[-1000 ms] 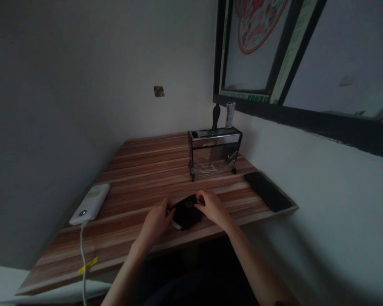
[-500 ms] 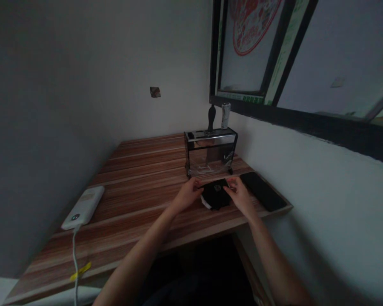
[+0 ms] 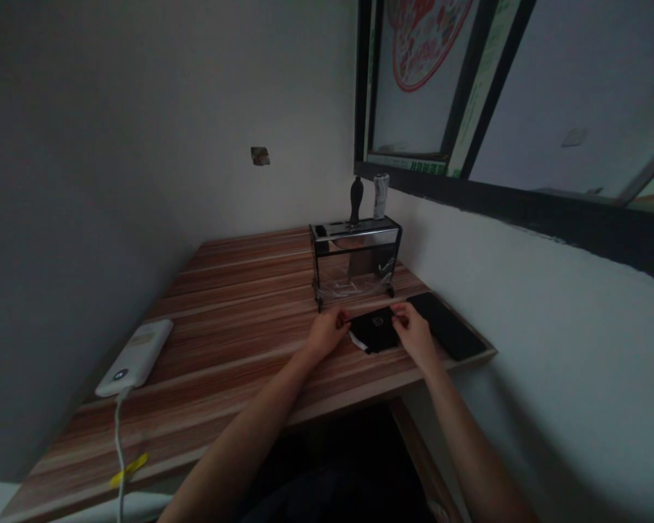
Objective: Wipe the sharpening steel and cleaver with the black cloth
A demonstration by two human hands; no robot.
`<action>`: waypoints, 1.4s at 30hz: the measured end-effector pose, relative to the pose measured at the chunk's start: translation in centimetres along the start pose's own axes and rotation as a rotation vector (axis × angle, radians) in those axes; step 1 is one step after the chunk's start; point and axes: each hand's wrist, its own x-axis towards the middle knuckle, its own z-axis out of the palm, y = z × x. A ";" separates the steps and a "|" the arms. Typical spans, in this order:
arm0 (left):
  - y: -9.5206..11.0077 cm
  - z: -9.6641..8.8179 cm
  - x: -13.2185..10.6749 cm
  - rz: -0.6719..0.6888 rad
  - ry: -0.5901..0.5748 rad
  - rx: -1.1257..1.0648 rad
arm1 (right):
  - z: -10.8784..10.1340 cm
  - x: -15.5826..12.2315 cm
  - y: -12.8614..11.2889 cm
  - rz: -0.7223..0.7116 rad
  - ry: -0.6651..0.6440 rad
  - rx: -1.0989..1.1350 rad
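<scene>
A small black cloth (image 3: 378,330) with a pale round emblem lies near the table's front edge, a white strip showing at its lower left. My left hand (image 3: 330,330) pinches its left corner between thumb and fingers. At the opposite upper corner, my right hand (image 3: 411,327) has its fingers closed on the edge. The cloth is stretched between both hands, close to the tabletop. Just behind it stands a clear-sided knife rack (image 3: 355,258) with a black handle (image 3: 356,200) and a plastic-wrapped handle (image 3: 380,196) sticking up.
A dark phone-like slab (image 3: 447,327) lies right of my right hand, by the wall. On the left side of the wooden table (image 3: 234,319) rests a white power bank (image 3: 136,357) with a cable (image 3: 118,428). Yellow tape (image 3: 129,469) sits at the front edge. A framed window (image 3: 414,171) is above.
Both hands have shifted slightly right relative to the rack, along with the cloth. The cloth looks pulled a little flatter and straighter. The camera view has moved slightly.
</scene>
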 end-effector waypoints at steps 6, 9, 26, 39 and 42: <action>-0.1 0.1 -0.1 0.032 0.000 0.022 | 0.1 0.0 0.4 -0.038 -0.023 -0.062; 0.0 -0.1 -0.2 0.041 -0.003 0.028 | 0.1 0.0 0.7 -0.053 -0.031 -0.068; 0.4 -0.2 -0.3 0.039 0.025 0.043 | 0.3 0.1 1.0 -0.122 -0.002 -0.114; -2.1 -7.9 -2.1 -0.003 0.237 -0.219 | 4.6 -1.0 -13.2 -0.303 -0.330 0.341; -4.0 -8.5 -2.5 -0.033 0.287 -0.250 | 9.6 -0.3 -15.2 -0.246 -0.665 0.533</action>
